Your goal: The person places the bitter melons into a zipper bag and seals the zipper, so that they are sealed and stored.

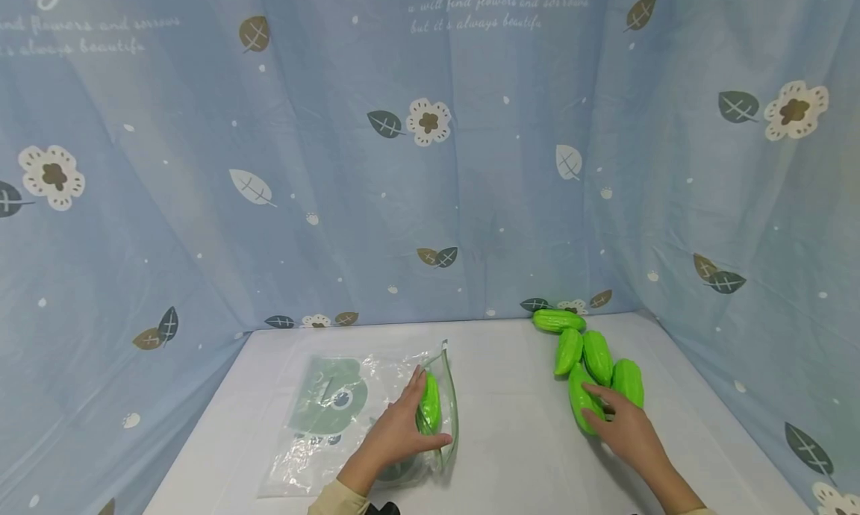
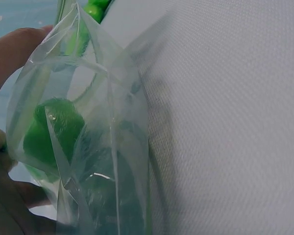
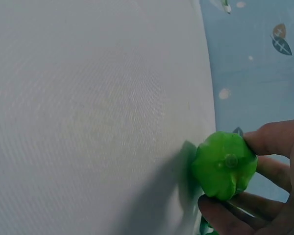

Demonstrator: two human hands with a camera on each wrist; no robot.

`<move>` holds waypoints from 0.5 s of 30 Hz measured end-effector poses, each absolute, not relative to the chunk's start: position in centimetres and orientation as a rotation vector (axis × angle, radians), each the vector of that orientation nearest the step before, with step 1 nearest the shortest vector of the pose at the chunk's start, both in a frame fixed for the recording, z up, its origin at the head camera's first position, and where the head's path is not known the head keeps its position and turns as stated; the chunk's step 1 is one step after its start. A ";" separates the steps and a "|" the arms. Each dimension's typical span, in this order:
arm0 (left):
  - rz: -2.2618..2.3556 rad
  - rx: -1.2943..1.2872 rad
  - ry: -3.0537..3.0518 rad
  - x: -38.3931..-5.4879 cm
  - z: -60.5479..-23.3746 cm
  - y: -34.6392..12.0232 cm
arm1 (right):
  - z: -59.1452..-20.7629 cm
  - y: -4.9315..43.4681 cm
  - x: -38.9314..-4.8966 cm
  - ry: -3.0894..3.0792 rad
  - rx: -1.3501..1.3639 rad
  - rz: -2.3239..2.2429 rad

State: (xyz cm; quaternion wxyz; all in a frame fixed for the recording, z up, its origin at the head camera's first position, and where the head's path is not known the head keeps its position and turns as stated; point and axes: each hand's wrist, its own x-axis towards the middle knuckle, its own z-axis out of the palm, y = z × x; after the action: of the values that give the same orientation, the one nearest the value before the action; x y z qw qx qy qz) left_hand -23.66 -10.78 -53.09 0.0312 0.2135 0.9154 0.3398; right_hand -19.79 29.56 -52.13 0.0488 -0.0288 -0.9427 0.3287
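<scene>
A clear zip bag [image 1: 383, 455] with a green print lies flat at the left, its mouth facing right. Just inside that mouth is one bright green ridged bitter melon [image 1: 430, 403], seen blurred through plastic in the left wrist view [image 2: 54, 129]. My left hand [image 1: 399, 429] spreads thumb and fingers across the mouth, touching the plastic on both sides of the melon. At the right, my right hand [image 1: 625, 425] grips another bitter melon [image 1: 584, 399] between thumb and fingers. In the right wrist view its ridged end [image 3: 224, 165] faces the camera.
Several more green bitter melons [image 1: 597, 358] lie grouped beyond and beside my right hand, the farthest one [image 1: 559, 321] near the back edge. They rest on a white table [image 1: 504, 425]. A blue printed curtain [image 1: 349, 164] borders the table at the back and sides.
</scene>
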 end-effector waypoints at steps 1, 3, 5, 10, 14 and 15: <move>1.043 0.659 2.823 -23.7 -53.1 -10.8 | -52.1 29.5 -19.8 -2.873 -0.079 1.019; 1.037 0.662 2.827 -23.7 -53.2 -10.8 | -52.2 29.4 -19.9 -2.874 -0.055 1.040; 1.031 0.661 2.829 -23.8 -53.3 -10.8 | -52.2 29.2 -19.9 -2.866 -0.033 1.067; 1.036 0.658 2.829 -23.8 -53.3 -10.8 | -52.6 28.6 -20.2 -2.830 0.029 1.131; 1.031 0.657 2.831 -23.7 -53.1 -10.8 | -52.9 27.8 -20.4 -2.825 0.050 1.168; 1.028 0.657 2.832 -23.7 -53.1 -10.8 | -53.0 27.6 -20.5 -2.824 0.051 1.178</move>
State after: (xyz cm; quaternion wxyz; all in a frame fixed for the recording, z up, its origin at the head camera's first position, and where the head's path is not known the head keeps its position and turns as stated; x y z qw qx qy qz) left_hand -23.74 -10.75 -53.12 0.0289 0.2130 0.9180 0.3332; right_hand -20.50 27.57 -52.96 0.0405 0.0167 -0.9220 0.3847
